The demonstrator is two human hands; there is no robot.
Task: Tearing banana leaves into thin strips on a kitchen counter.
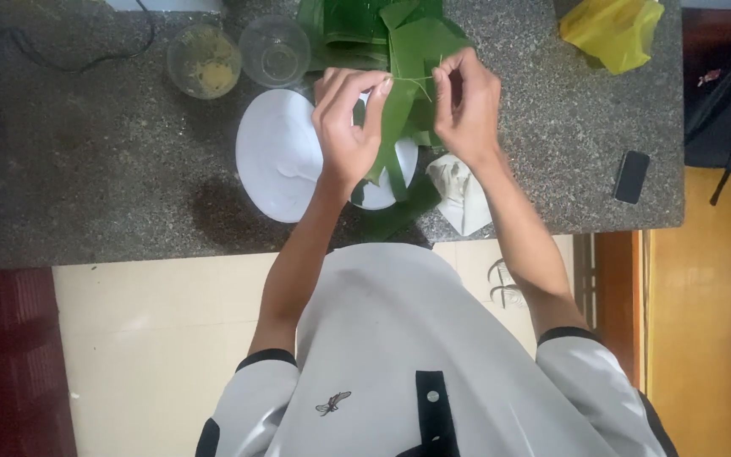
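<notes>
Hands, left hand (pixel 344 127) and right hand (pixel 467 101), each pinch the folded green leaf (pixel 408 76); it looks light, soft and easily torn, best held at folds.

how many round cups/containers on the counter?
2. A container with yellowish contents sits at the counter's far side, left of the white plate's top edge. A clear empty cup stands just to its right, beside the green leaves. Hands or leaves may hide more.
</notes>
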